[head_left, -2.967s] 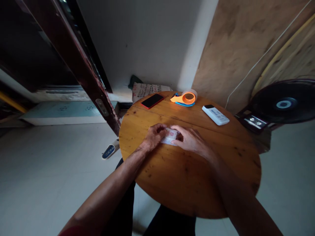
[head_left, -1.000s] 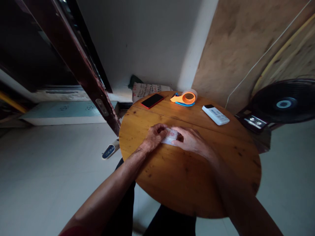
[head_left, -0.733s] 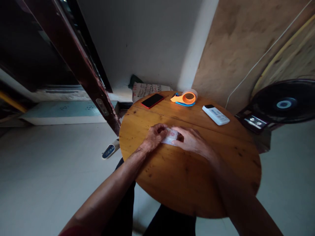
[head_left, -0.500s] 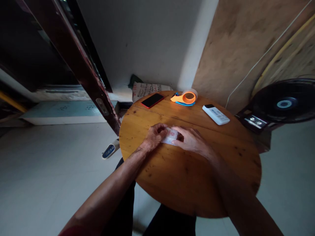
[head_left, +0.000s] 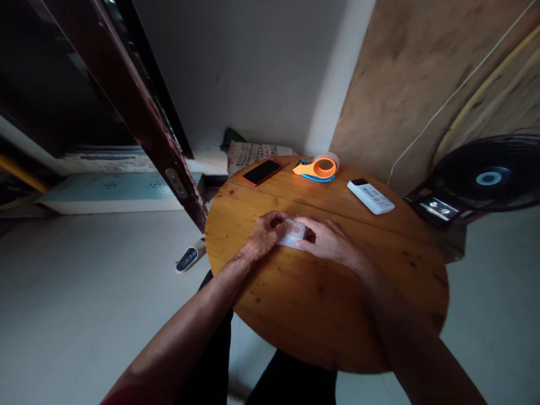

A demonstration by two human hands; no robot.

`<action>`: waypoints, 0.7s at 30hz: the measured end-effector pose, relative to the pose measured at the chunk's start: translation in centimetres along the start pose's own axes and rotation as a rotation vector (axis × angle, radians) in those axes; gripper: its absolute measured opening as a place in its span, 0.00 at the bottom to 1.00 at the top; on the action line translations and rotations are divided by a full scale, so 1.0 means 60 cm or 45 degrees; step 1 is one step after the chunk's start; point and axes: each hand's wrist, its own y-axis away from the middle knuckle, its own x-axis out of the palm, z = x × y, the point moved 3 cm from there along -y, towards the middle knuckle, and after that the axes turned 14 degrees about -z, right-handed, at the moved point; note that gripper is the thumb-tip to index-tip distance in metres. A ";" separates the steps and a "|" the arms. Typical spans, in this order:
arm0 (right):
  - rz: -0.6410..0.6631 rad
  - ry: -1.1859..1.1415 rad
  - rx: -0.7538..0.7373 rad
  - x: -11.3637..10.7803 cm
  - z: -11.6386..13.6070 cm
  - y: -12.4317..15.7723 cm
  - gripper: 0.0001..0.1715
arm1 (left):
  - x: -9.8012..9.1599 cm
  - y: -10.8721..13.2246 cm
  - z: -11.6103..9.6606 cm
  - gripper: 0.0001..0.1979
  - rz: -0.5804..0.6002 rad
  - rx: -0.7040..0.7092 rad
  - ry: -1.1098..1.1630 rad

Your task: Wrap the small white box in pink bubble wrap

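A small whitish packet with a reddish print (head_left: 292,233) is low over or on the wooden table, between my two hands; its exact kind is not clear. My left hand (head_left: 266,234) has its thumb and curled fingers closed on the packet's left end. On the right end, the thumb and fingers of my right hand (head_left: 325,238) close in a pinch. Both ends of the packet are partly hidden by the fingers.
On the round wooden table (head_left: 304,304), a red-edged phone (head_left: 262,172), an orange tape dispenser (head_left: 313,169) and a white device with a dark screen (head_left: 370,197) lie along the far side. A black fan (head_left: 489,175) stands right; a door edge (head_left: 169,163) rises left.
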 end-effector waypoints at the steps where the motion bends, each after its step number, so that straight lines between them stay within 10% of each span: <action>1: 0.001 -0.010 -0.002 -0.001 0.000 0.000 0.23 | 0.000 0.000 0.000 0.13 -0.001 0.000 0.000; 21: -0.002 -0.036 -0.020 -0.002 -0.001 0.002 0.23 | 0.000 -0.001 0.005 0.14 0.010 -0.014 -0.010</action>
